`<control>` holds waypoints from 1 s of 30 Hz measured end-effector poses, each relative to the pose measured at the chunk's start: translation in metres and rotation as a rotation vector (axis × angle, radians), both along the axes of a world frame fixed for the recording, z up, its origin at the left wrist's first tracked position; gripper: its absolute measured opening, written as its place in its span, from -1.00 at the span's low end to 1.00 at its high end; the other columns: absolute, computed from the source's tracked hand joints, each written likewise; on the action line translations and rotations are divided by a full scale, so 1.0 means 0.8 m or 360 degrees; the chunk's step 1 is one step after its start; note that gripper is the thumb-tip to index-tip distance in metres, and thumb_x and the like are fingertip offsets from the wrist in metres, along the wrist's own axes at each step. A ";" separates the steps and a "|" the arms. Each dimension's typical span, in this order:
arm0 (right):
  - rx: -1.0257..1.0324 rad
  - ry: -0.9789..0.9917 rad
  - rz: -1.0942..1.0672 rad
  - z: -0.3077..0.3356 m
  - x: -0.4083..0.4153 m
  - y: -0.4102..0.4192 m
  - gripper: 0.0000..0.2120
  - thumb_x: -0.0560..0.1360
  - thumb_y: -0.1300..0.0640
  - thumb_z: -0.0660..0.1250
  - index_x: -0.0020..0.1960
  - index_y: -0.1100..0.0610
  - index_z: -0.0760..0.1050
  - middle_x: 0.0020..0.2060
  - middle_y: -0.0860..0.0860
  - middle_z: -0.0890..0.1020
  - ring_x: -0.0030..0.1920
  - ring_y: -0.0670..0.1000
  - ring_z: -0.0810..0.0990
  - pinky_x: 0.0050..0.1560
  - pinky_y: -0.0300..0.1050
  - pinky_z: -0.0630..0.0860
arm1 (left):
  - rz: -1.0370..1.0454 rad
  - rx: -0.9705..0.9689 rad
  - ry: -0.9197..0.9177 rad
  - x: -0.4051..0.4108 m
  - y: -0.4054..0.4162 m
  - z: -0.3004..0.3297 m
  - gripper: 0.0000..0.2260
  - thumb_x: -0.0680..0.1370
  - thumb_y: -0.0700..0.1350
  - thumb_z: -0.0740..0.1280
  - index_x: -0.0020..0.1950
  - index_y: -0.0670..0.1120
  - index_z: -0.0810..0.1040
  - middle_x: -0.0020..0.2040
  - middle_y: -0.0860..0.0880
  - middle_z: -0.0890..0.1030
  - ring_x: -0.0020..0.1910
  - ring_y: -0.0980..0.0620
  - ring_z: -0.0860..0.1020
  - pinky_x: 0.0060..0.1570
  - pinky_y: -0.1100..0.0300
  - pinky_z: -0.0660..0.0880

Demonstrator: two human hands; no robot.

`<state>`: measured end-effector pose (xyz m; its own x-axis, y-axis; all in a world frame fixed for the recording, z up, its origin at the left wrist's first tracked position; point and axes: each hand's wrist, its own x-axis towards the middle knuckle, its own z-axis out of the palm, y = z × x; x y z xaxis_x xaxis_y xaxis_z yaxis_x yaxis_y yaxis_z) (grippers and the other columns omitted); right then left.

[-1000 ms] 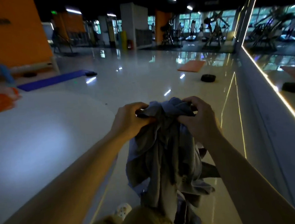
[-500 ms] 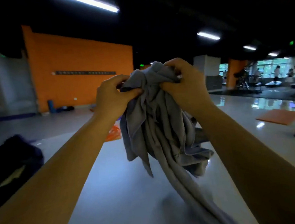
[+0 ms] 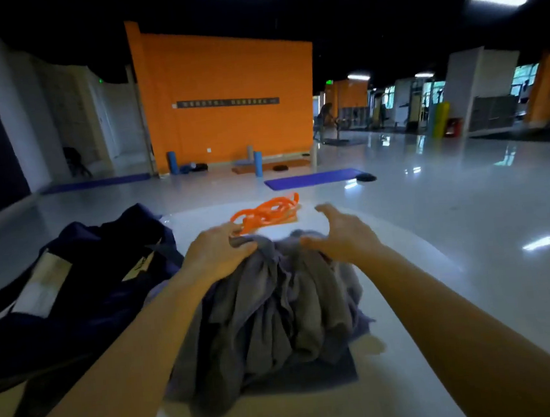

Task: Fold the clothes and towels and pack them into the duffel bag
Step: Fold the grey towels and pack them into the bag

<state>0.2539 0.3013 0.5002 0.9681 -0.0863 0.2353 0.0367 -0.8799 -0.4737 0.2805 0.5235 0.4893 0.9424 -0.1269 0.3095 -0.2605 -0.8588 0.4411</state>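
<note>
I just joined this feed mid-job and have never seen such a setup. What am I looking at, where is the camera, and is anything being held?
No machine here: a person works with bare hands, filmed by one wide-angle camera on their head, looking forward and down. On the white table lies a crumpled grey garment. The left hand grips its far edge; the right hand is spread open above it, holding nothing. Left of the cloth lies a dark navy duffel bag. Beyond the hands lies a tangle of orange bands. Behind is a gym floor with mats.
</note>
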 end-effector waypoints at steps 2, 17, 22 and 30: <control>-0.0136 0.0306 0.0048 -0.040 0.006 -0.009 -0.32 0.49 -0.23 0.29 0.50 -0.06 0.13 0.37 0.14 0.38 0.32 0.17 0.41 0.27 0.05 0.38 | -0.0014 0.0225 0.0175 0.004 0.009 -0.044 -0.50 0.54 0.15 0.29 0.44 0.03 0.33 0.36 -0.14 0.43 0.32 -0.13 0.41 0.28 0.05 0.36; -0.0003 0.0255 0.0283 -0.081 -0.042 -0.060 -0.40 0.50 -0.11 0.34 0.47 -0.01 0.23 0.39 0.06 0.36 0.33 0.07 0.39 0.26 -0.06 0.36 | -0.0395 -0.0121 -0.0314 -0.050 -0.068 -0.063 -0.75 0.56 -0.01 0.32 0.22 -0.03 0.54 0.12 -0.02 0.58 0.08 0.03 0.53 0.04 0.21 0.43; 0.0099 0.0133 0.0009 -0.075 -0.099 -0.127 -0.46 0.50 -0.05 0.36 0.43 -0.01 0.30 0.37 0.05 0.41 0.27 0.07 0.46 0.29 -0.04 0.40 | -0.0603 -0.0241 -0.0256 -0.086 -0.147 -0.058 -0.87 0.54 -0.05 0.33 0.05 0.01 0.62 -0.06 0.04 0.66 -0.08 0.06 0.60 -0.01 0.10 0.53; 0.0375 -0.0021 -0.0553 -0.109 -0.224 -0.291 -0.61 0.50 0.05 0.38 0.30 0.03 0.45 0.13 0.04 0.57 0.06 -0.01 0.51 0.03 -0.20 0.34 | -0.1023 -0.0347 -0.0001 -0.157 -0.349 -0.082 -0.78 0.40 0.11 0.25 -0.12 0.10 0.64 -0.15 0.10 0.68 -0.14 0.06 0.63 -0.05 0.11 0.55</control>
<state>0.0750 0.0682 0.4128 0.8688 -0.4604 0.1821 -0.2361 -0.7086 -0.6650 0.1553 0.2441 0.4233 0.7005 -0.5964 0.3920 -0.6897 -0.4246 0.5866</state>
